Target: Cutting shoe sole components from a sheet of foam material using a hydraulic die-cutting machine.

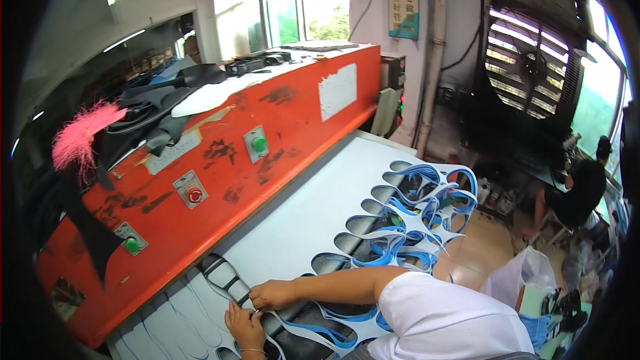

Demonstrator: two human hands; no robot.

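My left hand (245,327) and my right hand (275,295) meet at the lower middle of the white work surface (280,227). Fingers of both hands are bent and pressed together around something small, too hidden to name. Just beyond them lies a dark, sole-shaped frame with crossbars (225,279), which looks like a cutting die. Under and beside my right forearm is a white and blue sheet offcut (327,333) with rounded sole-shaped openings over black material. More such offcuts (400,227) lie in a row toward the far right.
A long orange machine beam (220,153) with green and red buttons spans the far side of the table, with black scraps (167,107) and a pink fringe (87,135) on top. At the right a person (581,190) sits near plastic bags (527,277).
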